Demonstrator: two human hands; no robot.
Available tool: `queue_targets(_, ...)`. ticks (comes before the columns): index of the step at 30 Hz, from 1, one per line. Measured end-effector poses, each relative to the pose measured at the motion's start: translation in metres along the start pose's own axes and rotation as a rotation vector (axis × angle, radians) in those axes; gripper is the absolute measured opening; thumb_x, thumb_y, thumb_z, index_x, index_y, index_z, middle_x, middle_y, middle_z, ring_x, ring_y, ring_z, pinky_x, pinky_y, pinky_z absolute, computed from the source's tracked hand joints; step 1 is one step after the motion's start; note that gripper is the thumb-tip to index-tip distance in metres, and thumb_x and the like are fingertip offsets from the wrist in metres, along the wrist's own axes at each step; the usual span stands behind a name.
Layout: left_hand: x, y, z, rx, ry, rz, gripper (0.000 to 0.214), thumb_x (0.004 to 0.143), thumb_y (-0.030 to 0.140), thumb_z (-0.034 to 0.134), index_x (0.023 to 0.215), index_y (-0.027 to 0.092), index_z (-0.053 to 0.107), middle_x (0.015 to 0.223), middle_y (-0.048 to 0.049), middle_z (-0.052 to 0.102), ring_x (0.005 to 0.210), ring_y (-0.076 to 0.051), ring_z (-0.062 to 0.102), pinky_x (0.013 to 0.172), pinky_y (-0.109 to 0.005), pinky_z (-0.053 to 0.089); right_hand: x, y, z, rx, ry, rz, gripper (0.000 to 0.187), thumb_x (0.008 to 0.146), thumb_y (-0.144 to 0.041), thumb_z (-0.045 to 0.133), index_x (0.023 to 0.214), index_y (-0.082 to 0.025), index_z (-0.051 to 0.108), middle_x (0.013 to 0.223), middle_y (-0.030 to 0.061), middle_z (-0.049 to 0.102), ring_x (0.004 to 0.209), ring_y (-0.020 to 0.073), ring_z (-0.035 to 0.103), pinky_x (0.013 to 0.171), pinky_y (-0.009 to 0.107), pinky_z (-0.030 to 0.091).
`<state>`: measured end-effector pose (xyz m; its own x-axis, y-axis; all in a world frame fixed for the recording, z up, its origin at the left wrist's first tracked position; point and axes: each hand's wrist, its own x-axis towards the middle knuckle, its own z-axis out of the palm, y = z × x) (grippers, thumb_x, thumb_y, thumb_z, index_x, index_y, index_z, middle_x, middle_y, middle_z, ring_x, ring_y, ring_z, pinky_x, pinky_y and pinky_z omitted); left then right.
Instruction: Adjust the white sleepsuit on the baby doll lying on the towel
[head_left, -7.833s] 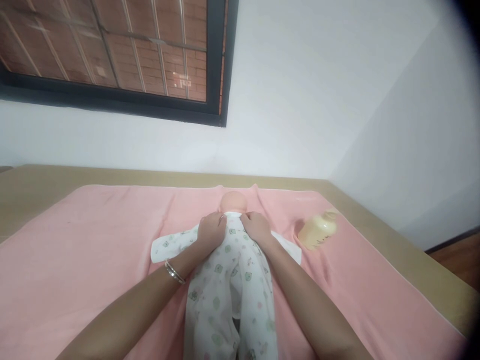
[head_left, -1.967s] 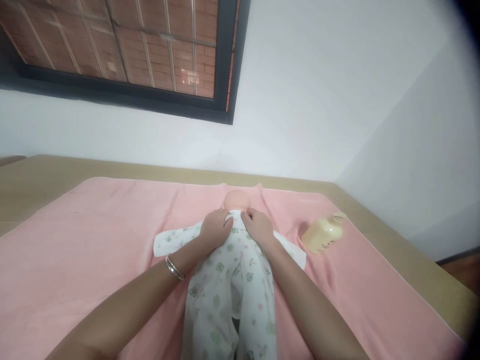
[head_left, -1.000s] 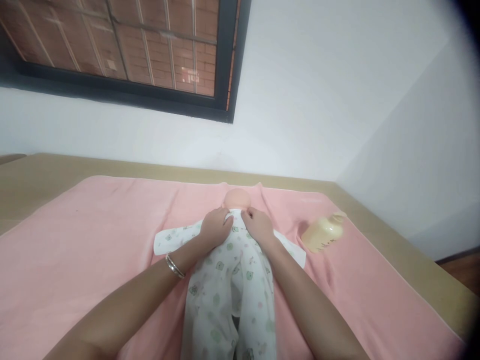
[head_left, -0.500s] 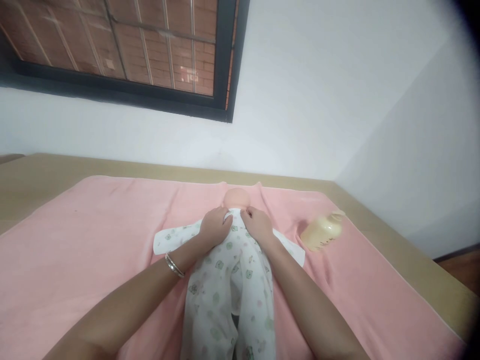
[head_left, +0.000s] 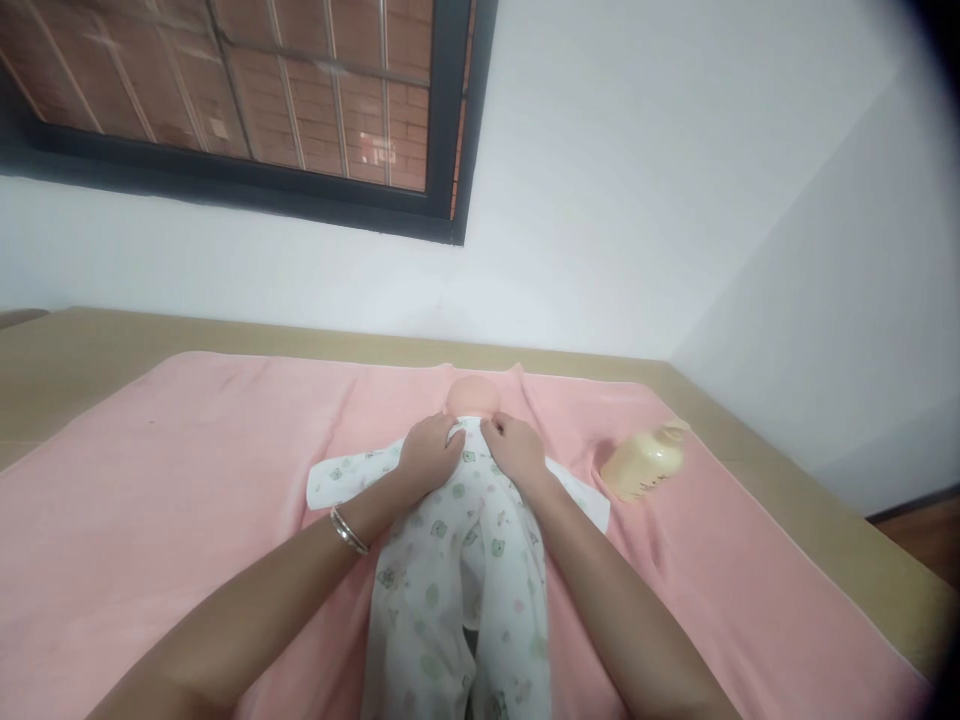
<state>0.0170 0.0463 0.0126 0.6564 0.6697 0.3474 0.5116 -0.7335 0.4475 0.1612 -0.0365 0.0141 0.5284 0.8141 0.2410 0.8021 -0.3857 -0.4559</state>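
Note:
A baby doll (head_left: 472, 396) lies on its back on a pink blanket (head_left: 187, 470), head away from me. It wears a white romper (head_left: 457, 570) printed with small green figures. My left hand (head_left: 429, 455), with a metal bangle on the wrist, pinches the romper's neckline on the left side of the chest. My right hand (head_left: 514, 452) pinches the neckline on the other side. Both hands are closed on the fabric just below the doll's chin. The romper's front gapes open lower down.
A pale yellow bottle (head_left: 643, 465) lies on its side on the blanket, right of the doll. The blanket covers a tan bed (head_left: 825, 540) set against white walls. A dark-framed window (head_left: 247, 110) hangs above. Wooden floor shows at far right.
Both hands stay at the doll's neckline with only slight finger shifts. The view has drifted a little since the earliest frame.

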Motion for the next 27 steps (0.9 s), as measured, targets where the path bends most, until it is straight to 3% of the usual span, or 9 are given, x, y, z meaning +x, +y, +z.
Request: queue_targets(27, -0.0005, -0.0002, -0.0006, 0.001, 0.012, 0.002, 0.022, 0.086, 0.031, 0.035, 0.081, 0.02, 0.054, 0.085, -0.0051, 0.061, 0.079, -0.02, 0.054, 0.073, -0.033, 0.04, -0.0005, -0.0003, -0.0004, 0.015, -0.001, -0.002, 0.04, 0.088, -0.048, 0.033, 0.067, -0.02, 0.053, 0.065, 0.0002, 0.057, 0.059, 0.0128, 0.045, 0.052, 0.024, 0.021)
